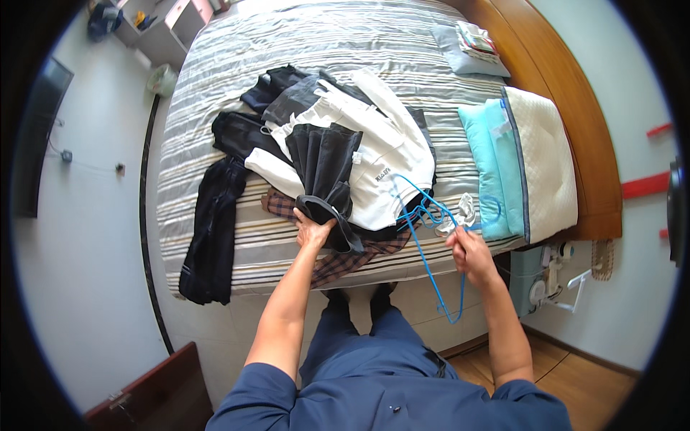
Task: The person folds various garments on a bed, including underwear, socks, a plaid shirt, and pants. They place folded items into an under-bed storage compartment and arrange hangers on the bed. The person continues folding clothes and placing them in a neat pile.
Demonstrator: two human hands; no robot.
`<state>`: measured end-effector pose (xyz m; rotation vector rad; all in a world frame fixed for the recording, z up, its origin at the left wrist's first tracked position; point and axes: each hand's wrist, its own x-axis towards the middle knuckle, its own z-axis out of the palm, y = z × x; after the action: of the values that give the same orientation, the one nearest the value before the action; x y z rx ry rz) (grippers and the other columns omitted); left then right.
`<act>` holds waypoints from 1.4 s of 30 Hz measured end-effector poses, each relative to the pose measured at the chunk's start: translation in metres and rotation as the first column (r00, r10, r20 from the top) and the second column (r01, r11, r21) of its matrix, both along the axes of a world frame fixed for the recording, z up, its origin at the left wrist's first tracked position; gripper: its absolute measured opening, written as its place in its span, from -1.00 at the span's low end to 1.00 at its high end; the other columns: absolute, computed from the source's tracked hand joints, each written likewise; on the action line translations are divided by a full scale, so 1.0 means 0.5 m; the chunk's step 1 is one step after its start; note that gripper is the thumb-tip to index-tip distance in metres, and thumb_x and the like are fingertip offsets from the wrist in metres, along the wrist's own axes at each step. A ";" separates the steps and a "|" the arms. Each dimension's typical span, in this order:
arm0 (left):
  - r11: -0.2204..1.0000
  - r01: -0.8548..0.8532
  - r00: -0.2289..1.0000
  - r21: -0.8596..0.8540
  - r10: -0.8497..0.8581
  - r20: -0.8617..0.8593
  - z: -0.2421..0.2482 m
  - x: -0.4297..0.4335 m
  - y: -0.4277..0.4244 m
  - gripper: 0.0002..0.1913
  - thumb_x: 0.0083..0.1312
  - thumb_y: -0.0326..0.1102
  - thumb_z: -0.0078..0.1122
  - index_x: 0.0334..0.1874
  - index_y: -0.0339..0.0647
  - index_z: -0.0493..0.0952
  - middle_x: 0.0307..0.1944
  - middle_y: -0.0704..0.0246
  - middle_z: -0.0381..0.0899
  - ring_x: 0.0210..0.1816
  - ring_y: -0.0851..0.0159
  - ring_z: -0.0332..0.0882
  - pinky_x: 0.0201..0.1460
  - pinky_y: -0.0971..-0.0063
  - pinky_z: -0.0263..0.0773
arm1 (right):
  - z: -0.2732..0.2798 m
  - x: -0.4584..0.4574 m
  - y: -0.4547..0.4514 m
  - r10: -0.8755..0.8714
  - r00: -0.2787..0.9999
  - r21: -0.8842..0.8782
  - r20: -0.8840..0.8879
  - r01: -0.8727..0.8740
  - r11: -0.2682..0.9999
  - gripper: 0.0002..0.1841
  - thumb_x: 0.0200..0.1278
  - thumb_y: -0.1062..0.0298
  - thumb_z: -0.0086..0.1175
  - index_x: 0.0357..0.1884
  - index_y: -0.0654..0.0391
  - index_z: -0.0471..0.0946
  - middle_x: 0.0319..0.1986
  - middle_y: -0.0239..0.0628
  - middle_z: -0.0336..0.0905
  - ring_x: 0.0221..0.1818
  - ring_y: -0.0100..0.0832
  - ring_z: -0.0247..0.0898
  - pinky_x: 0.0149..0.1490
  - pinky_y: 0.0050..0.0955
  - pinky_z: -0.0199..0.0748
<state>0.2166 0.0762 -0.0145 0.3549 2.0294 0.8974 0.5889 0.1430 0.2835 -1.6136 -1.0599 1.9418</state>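
Note:
My left hand [315, 229] grips the waistband of a dark grey pleated garment [326, 161], whose waist opening faces me. Its pleated part lies over a white sweatshirt [401, 156] with lettering on the front. From my right hand [471, 253] hangs a blue clothes hanger [426, 264], one corner tilted down past the bed's near edge. More blue hangers [431, 214] lie by the sweatshirt's neck, beside a crumpled white cloth item [463, 211]. Under the pile a brown plaid garment [372, 253] shows. Black trousers [210, 231] stretch along the left side.
A striped sheet [226, 64] covers the bed. On the right lie turquoise bedding [477, 161] and a cream quilted pillow [547, 172] against the wooden headboard [593, 145]. Farther back, folded cloths [477, 42] sit on a grey pillow [453, 54]. A waste bin [163, 81] stands beyond the bed's left side.

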 end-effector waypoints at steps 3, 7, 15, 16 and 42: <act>0.994 -0.101 0.995 0.032 0.101 0.009 -0.044 -0.018 0.012 -0.68 0.28 -0.34 0.25 0.04 -0.33 0.62 -0.15 0.21 0.72 -0.10 0.17 0.62 0.08 0.22 0.48 | -0.094 0.060 -0.069 -0.004 0.978 -0.032 0.210 0.011 0.999 -0.53 0.67 -0.09 -0.09 -0.32 0.08 0.53 -0.69 -0.63 0.14 -0.72 -0.69 -0.03 -0.62 -0.59 -0.07; 0.967 -0.150 0.981 0.204 0.171 -0.094 -0.006 -0.128 -0.004 -0.68 0.28 -0.35 0.24 0.04 -0.35 0.62 -0.14 0.19 0.72 -0.10 0.17 0.62 0.08 0.22 0.49 | -0.257 0.116 -0.157 0.073 0.926 0.089 0.369 -0.114 0.990 -0.50 0.62 -0.13 -0.02 -0.37 0.08 0.57 -0.66 -0.60 0.22 -0.65 -0.71 0.08 -0.56 -0.59 0.01; 0.875 -0.125 0.696 0.468 0.413 -0.588 0.524 -0.627 -0.114 -0.57 0.26 -0.30 0.31 0.17 -0.26 0.54 -0.03 0.17 0.66 -0.04 0.12 0.61 0.11 0.19 0.48 | -0.400 0.119 -0.210 0.150 0.870 0.036 0.469 -0.188 0.982 -0.46 0.48 -0.17 0.03 -0.43 0.12 0.69 -0.55 -0.31 0.59 -0.39 -0.40 0.53 -0.20 -0.30 0.45; 0.874 -0.126 0.632 0.469 0.435 -0.641 0.590 -0.668 -0.136 -0.55 0.25 -0.30 0.32 0.18 -0.24 0.53 -0.02 0.17 0.65 -0.03 0.11 0.61 0.11 0.19 0.48 | -0.402 0.098 -0.205 0.167 0.855 0.042 0.490 -0.215 0.976 -0.46 0.48 -0.16 0.03 -0.43 0.12 0.69 -0.53 -0.27 0.63 -0.37 -0.34 0.59 -0.18 -0.28 0.48; 0.224 0.764 -0.155 -0.605 -0.846 -0.509 -0.054 0.407 0.182 -0.33 0.33 -0.31 0.30 0.51 0.13 0.36 0.23 0.16 0.52 0.15 -0.01 0.60 0.20 0.11 0.50 | -0.410 0.268 -0.377 -0.334 0.882 -0.137 0.331 0.395 0.908 -0.43 0.64 -0.09 -0.05 -0.41 0.19 0.65 -0.68 -0.58 0.28 -0.58 -0.67 0.18 -0.42 -0.52 0.18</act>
<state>0.4203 0.1675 -0.0415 2.1080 1.8505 -0.3888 0.7228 -0.0454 0.0783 -2.0992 -0.6044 1.6223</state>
